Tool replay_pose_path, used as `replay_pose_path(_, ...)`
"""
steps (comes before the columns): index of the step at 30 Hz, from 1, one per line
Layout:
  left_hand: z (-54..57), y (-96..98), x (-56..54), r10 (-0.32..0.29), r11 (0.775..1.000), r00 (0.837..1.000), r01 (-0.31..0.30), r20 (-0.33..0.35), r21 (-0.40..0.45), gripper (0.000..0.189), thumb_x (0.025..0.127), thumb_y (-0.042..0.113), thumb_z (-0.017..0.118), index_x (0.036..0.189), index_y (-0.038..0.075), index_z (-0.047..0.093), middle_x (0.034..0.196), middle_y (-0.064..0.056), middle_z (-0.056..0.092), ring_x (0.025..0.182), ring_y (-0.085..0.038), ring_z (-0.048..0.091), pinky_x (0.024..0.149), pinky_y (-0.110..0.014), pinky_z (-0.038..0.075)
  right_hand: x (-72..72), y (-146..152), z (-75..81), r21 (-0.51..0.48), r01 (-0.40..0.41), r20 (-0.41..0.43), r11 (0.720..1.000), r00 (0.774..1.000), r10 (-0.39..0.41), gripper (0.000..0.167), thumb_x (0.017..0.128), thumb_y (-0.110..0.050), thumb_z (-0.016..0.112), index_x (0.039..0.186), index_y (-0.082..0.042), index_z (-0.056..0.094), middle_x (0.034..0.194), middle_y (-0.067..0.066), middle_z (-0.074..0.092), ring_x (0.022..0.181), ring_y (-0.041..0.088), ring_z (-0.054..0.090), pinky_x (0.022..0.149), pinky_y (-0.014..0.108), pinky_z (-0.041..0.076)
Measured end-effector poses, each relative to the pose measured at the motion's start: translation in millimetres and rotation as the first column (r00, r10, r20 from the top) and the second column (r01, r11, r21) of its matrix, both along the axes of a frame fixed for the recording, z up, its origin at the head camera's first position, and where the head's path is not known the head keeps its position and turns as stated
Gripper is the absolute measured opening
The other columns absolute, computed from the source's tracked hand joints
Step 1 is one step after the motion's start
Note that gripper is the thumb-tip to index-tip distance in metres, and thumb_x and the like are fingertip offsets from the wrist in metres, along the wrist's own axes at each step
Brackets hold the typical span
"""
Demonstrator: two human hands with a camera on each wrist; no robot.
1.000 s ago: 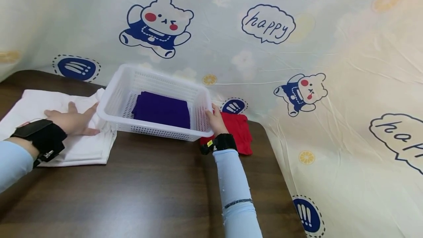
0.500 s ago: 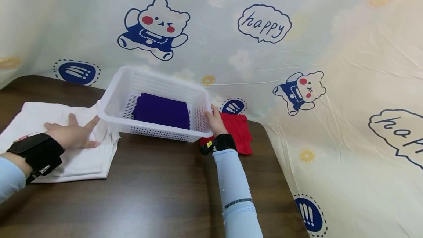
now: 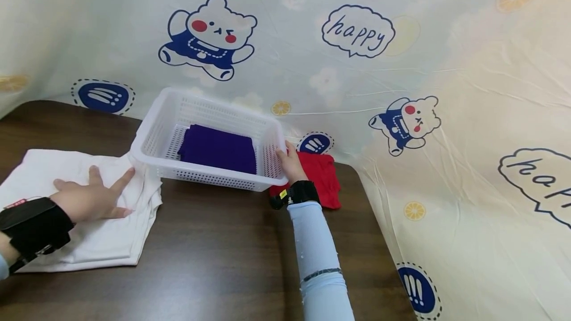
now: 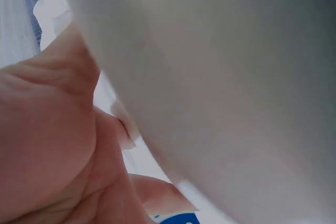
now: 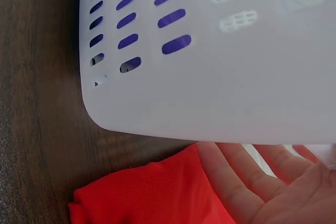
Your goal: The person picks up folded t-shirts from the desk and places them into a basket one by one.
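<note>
Brown surface (image 3: 214,251), printed sheet (image 3: 285,58) bkgd: I've L grip (image 3: 89,199) spread wide on white cloth (image 3: 104,241), L of basket (image 3: 205,175); R grip (image 3: 292,165) holds basket's R end, purple cloth (image 3: 217,148) inside, red cloth (image 3: 322,178) alongside.

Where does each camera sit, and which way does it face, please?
Head: on the head, facing forward and down at the basket; left hand and right hand show.
Left wrist: on that wrist, looking along the left hand at white cloth, largely blurred.
Right wrist: on that wrist, facing the basket and red cloth; right hand shows.
Head and right wrist share basket and red cloth.
</note>
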State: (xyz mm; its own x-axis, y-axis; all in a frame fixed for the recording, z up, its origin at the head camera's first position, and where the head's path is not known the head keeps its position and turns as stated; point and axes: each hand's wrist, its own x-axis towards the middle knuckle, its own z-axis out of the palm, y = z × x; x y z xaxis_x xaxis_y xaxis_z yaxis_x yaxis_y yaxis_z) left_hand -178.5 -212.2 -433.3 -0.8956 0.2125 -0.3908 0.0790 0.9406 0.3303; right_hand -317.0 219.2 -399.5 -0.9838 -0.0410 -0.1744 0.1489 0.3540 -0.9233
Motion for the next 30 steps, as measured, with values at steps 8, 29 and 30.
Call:
replay_pose_path(8,3.7,6.9,13.4,-0.049,0.996,0.999,0.048,-0.018,-0.072,0.120,0.080,0.074,0.064,0.157,0.003,0.005,0.129,-0.065,0.006,0.093,-0.083,0.040,0.085,-0.094,0.015,-5.4,-0.3,-1.4,0.020,-0.003,-0.015,1.000,1.000,0.003,0.052,0.108,-0.032,0.048,0.157,-0.028,0.032,0.147,0.004,0.049,0.123,0.030,0.056,0.103,0.056,0.048)
replay_pose_path(29,-18.9,38.7,33.2,-0.163,0.972,0.986,0.155,-0.035,-0.176,0.112,0.077,0.066,0.072,0.156,0.013,0.015,0.137,-0.061,0.013,0.098,-0.085,0.037,0.088,-0.091,0.020,0.4,-11.0,5.3,-0.004,0.015,0.000,1.000,1.000,-0.015,0.054,0.108,-0.031,0.049,0.158,-0.028,0.030,0.148,0.003,0.047,0.123,0.028,0.054,0.105,0.054,0.047)
replay_pose_path(30,-19.8,40.8,33.6,-0.163,0.972,0.986,0.154,-0.038,-0.176,0.112,0.077,0.066,0.073,0.156,0.013,0.015,0.137,-0.061,0.013,0.098,-0.085,0.037,0.089,-0.091,0.020,0.8,-10.4,4.4,-0.001,0.016,0.006,1.000,1.000,-0.016,0.054,0.108,-0.032,0.049,0.158,-0.029,0.029,0.148,0.002,0.047,0.123,0.027,0.054,0.105,0.053,0.047)
